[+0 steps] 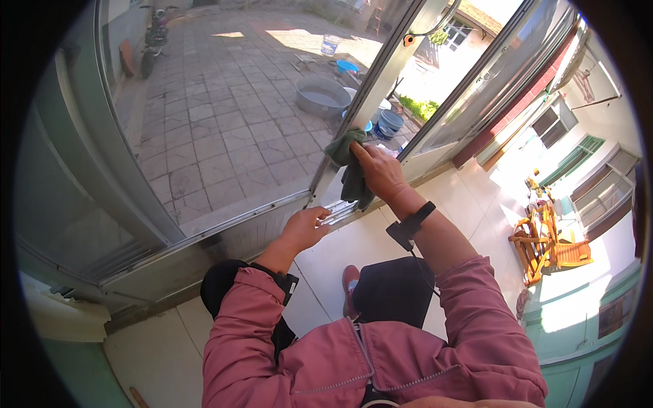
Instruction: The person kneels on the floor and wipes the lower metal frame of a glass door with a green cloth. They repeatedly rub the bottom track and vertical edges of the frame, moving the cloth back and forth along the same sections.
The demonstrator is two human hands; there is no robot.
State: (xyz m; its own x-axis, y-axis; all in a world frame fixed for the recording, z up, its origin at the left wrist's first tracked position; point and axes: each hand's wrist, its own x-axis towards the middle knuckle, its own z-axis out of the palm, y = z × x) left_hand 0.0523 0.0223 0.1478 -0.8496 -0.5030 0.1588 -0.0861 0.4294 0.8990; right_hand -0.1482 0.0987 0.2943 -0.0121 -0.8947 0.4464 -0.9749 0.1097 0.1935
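Note:
My right hand (pixel 380 171) holds a dark green cloth (pixel 356 176) against the edge of a metal sliding door frame (pixel 375 84), near its lower part. The cloth is bunched, and one end hangs down over the bottom track (pixel 341 211). My left hand (pixel 306 228) is beside the frame's foot, close to the track, with fingers slightly bent and nothing visible in it. Whether its fingertips touch the frame cannot be told. A large glass pane (pixel 229 112) stands to the left of the frame.
Through the glass and the gap show a paved yard (pixel 214 127), a round metal tub (pixel 323 97), blue buckets (pixel 389 124) and a blue basin (pixel 347 66). Wooden furniture (pixel 548 242) stands at the right on the tiled floor (pixel 459 196). A green cabinet (pixel 566 326) is at lower right.

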